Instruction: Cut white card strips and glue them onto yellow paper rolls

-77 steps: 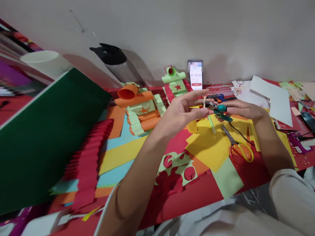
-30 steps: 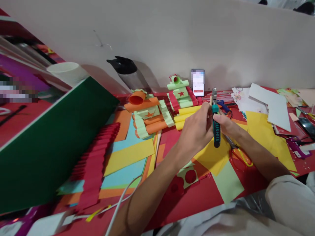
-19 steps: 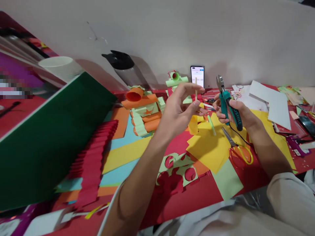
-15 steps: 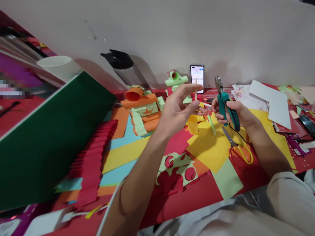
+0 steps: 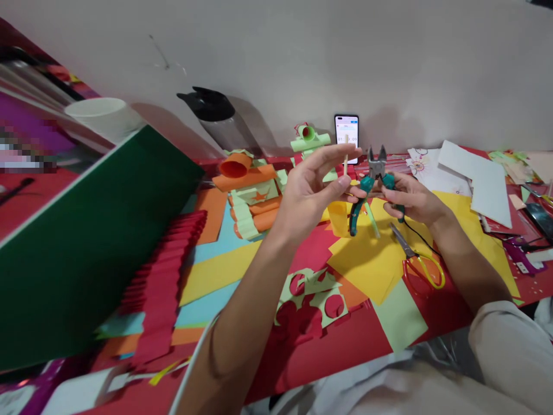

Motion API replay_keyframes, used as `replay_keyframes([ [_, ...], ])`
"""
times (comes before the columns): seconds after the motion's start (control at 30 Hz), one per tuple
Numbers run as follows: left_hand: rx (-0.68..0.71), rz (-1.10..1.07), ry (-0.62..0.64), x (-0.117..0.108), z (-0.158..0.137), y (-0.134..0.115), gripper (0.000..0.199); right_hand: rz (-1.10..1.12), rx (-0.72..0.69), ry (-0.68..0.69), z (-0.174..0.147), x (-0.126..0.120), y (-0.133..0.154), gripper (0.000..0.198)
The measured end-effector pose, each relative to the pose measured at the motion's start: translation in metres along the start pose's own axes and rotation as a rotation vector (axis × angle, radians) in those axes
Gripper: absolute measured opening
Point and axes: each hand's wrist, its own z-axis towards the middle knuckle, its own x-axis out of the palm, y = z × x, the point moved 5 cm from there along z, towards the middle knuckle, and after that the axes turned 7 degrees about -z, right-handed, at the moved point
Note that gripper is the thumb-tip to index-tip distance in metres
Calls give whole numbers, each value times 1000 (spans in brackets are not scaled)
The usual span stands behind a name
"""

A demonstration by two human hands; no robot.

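Observation:
Between the thumb and forefinger of my left hand point(image 5: 317, 178) stands a short pale stick point(image 5: 346, 157), held upright. My right hand point(image 5: 410, 196) grips teal-handled cutting pliers point(image 5: 377, 167); their jaws point up and are spread apart, a little to the right of the stick. One plier handle reaches across toward my left fingers; whether it touches them I cannot tell. Below the hands lie yellow paper sheets point(image 5: 367, 259), a rolled yellow paper piece point(image 5: 339, 218) and a thin green strip point(image 5: 371, 220). Scissors point(image 5: 410, 251) with red and yellow handles rest beneath my right hand.
A phone point(image 5: 347, 124) leans on the wall behind. Left are orange and green paper tubes point(image 5: 259, 202), a dark green board point(image 5: 86, 248), and a bottle point(image 5: 224, 121). Cut red and green scraps point(image 5: 309, 302) lie in front. A white cut board point(image 5: 479, 178) lies right.
The pliers have turned and moved left toward the stick, and their jaws and handles have spread open. My left hand has stayed almost still with the stick.

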Motion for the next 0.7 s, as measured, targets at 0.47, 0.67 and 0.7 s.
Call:
replay_keyframes([
  [0.47, 95, 15, -221, 8, -4, 2, 51, 430, 6, -195, 7, 25, -15, 35],
  [0.67, 188, 179, -242, 33, -19, -3, 48, 424, -54, -253, 11, 42, -27, 47],
  [0.7, 236, 209, -235, 37, -23, -4, 43, 415, -66, -241, 10, 46, -28, 50],
])
